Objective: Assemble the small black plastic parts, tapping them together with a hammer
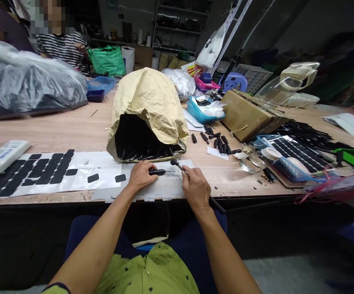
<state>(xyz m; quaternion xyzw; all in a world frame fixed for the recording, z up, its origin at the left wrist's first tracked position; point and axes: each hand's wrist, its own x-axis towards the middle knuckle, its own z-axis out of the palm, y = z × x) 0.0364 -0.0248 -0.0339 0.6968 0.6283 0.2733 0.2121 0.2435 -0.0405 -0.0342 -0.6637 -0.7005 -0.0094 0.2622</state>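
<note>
My left hand (142,175) is closed on a short black cylindrical part (157,172), which lies sideways near the front of the table with a thin tip toward the right. My right hand (196,185) grips a black-handled tool (177,164) by its metal shaft. The tool's small round dark head is just above the part's tip, and its handle sticks out below my wrist. Whether head and part touch, I cannot tell. Under both hands is a pale board (161,188). Right behind them a tan sack (149,94) lies with its mouth toward me, full of black pieces.
White sheets with black stickers (45,167) and a white device (7,155) lie at left. Several loose black parts (221,143), a cardboard box (250,114) and a blue basket (290,159) stand right. A large plastic bag (30,81) and a person in stripes are behind.
</note>
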